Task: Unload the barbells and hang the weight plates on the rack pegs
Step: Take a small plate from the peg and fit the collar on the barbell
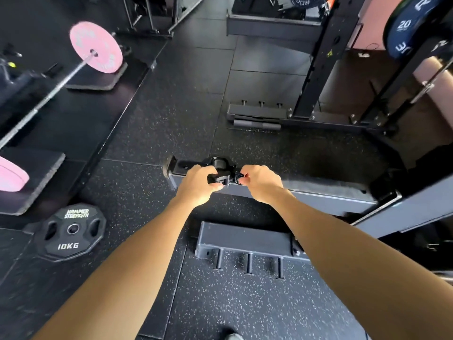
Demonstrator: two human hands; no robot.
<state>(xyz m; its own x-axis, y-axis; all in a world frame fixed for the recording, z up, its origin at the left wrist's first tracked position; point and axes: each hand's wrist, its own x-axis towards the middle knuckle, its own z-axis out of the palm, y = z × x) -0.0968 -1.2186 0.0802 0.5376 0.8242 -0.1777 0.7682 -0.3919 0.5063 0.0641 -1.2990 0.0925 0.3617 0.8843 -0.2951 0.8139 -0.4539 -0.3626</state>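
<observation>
Speckled black rubber floor (152, 133) below; my left hand (199, 184) and right hand (261, 182) both pinch one black plastic barbell collar (221, 176) (fingers curled).

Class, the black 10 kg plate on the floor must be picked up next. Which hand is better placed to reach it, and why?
Left. The 10 kg plate lies on the floor to the left, nearer the left hand. The right hand would have to cross over. Both now grip a black barbell collar.

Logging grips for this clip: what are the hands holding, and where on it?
Both grip a black barbell collar: left hand on its clamp body, right hand pinching its lever end.
</observation>
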